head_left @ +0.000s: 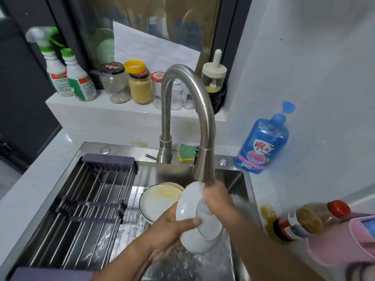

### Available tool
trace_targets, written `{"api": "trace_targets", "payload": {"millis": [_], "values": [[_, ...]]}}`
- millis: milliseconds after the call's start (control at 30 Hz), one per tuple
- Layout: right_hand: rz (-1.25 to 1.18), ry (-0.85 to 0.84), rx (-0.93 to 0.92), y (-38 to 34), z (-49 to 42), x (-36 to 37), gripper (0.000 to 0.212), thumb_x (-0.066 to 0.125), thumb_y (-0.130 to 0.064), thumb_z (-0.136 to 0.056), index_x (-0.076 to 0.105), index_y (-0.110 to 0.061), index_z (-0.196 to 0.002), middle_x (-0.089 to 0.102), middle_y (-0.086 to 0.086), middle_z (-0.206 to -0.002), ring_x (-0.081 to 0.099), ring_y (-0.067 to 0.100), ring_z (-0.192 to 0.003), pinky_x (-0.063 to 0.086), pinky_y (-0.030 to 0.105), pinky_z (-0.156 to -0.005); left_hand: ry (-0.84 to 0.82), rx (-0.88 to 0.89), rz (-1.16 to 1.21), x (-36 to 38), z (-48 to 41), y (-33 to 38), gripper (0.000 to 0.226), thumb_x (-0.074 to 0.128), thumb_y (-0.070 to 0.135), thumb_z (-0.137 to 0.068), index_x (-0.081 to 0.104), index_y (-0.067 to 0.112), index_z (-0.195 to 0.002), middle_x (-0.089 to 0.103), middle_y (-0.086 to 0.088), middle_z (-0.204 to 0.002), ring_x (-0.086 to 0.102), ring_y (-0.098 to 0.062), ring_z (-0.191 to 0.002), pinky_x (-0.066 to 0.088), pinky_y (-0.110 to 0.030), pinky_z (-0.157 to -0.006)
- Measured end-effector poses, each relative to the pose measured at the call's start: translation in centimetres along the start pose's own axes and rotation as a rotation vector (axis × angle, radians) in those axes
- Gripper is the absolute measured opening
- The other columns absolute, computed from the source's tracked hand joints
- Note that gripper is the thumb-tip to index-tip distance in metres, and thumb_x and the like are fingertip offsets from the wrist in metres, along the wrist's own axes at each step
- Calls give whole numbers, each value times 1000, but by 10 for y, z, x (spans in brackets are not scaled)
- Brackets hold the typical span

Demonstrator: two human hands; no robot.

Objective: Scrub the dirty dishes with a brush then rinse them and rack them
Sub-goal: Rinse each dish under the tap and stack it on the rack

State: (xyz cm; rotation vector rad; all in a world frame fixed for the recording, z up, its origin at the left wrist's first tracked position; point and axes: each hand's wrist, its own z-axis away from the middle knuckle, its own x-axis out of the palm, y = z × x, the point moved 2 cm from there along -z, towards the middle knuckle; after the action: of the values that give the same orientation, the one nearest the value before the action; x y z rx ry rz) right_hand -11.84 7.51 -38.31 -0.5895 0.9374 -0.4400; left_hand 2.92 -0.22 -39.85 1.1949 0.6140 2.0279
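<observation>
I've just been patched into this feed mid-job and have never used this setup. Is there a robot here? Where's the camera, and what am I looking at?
No robot: these are a person's two bare hands, filmed by one wide-angle camera worn on their head, looking down at a kitchen sink. The left hand grips a white plate by its rim, thumb on top and underside towards us, below the faucet. The right hand is against the plate's upper part; its fingers are hidden and no brush shows. A second, dirty plate lies in the sink. A rack spans the sink's left side. Behind the faucet sits a sponge; further right is a blue soap bottle.
</observation>
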Motion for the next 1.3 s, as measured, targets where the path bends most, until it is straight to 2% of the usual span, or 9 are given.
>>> {"api": "trace_targets", "payload": {"millis": [133, 267, 400, 600, 733, 833, 933, 1100, 1300], "values": [[210, 133, -134, -7, 16, 25, 47, 30, -42, -106, 50, -16, -139, 55, 13, -138, 50, 34, -129, 37, 48, -112, 59, -54, 235, 5, -2, 5, 42, 57, 28, -99, 58, 15, -139, 67, -22, -132, 66, -37, -118, 52, -61, -99], [339, -24, -297, -5, 27, 46, 70, -4, -60, -98, 26, -37, -158, 28, -6, -165, 17, 27, -153, 2, 48, -126, 52, -75, 466, 1, -4, 7, 48, 48, 38, -103, 54, 13, -143, 61, -24, -138, 61, -40, -126, 45, -63, -107], [473, 32, -524, 16, 38, 48, 106, -37, -64, -79, 24, -28, -159, 16, -2, -169, 13, 23, -156, 6, 49, -125, 101, -64, 575, -10, -2, 5, 52, 55, 31, -100, 52, 6, -145, 58, -27, -141, 58, -42, -130, 46, -64, -102], [347, 218, -511, 42, 57, 39, 83, -8, -62, -98, 38, -23, -155, 35, -2, -162, 25, 16, -152, 8, 28, -125, 189, -42, 655, -21, -5, 3, 62, 64, 26, -92, 47, 1, -146, 60, -30, -137, 58, -44, -129, 43, -68, -101], [-44, 174, -84, 34, 40, 31, 57, 36, -47, -104, 35, -23, -155, 40, 3, -157, 42, 25, -139, 37, 41, -113, 138, -52, 579, -24, 3, 2, 49, 56, 22, -97, 52, 2, -142, 63, -26, -134, 63, -43, -121, 56, -65, -86], [-325, 10, 133, 30, 24, 12, 55, 56, -61, -92, 67, -16, -121, 69, 9, -119, 65, 26, -103, 52, 38, -90, 101, -71, 501, -40, 9, 5, 48, 54, 18, -99, 52, 5, -144, 62, -23, -139, 63, -42, -122, 59, -63, -83], [-516, -38, 241, 29, 20, 0, 44, 68, -55, -88, 73, -12, -93, 75, 10, -92, 70, 28, -86, 55, 37, -81, 114, -65, 406, -52, 9, 3, 45, 52, 18, -100, 53, 10, -144, 62, -20, -139, 65, -40, -120, 60, -60, -84], [-524, 122, 143, 21, 26, 9, 36, 66, -41, -93, 72, -6, -86, 69, 9, -78, 59, 22, -71, 44, 31, -67, 392, 33, 32, -41, -9, -5, 69, 79, 58, -80, 51, 35, -139, 71, 0, -127, 69, -27, -115, 61, -49, -88], [-336, 186, -225, 2, 58, 19, 38, 63, -51, -94, 71, -18, -78, 72, -1, -72, 70, 12, -72, 57, 33, -70, 562, 119, -191, -2, -40, 10, 98, 61, 96, -58, 50, 37, -135, 68, 2, -127, 67, -21, -113, 53, -47, -101]]}}
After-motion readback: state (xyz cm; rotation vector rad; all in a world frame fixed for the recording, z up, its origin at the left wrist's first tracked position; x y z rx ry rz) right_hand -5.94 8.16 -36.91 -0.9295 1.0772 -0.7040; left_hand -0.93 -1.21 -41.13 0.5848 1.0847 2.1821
